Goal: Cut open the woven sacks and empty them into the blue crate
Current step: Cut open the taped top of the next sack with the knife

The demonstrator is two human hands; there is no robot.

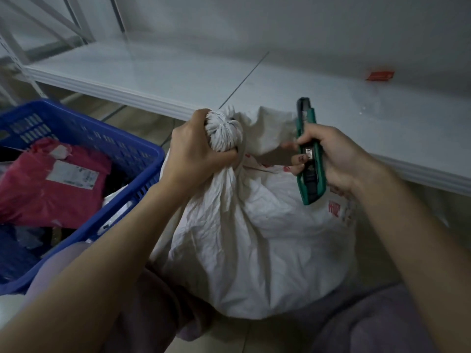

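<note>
Gripping the tied neck of the woven sack (254,238) right of the blue crate (122,149), left hand (198,151) steadies; right hand (336,161) clasps utility knife (309,151). Cut away from fingers.

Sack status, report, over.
Left hand grips tied neck of white sack. Right hand holds green utility knife, not yet cutting. Blue crate alongside, parcels inside; nothing in the way.
</note>
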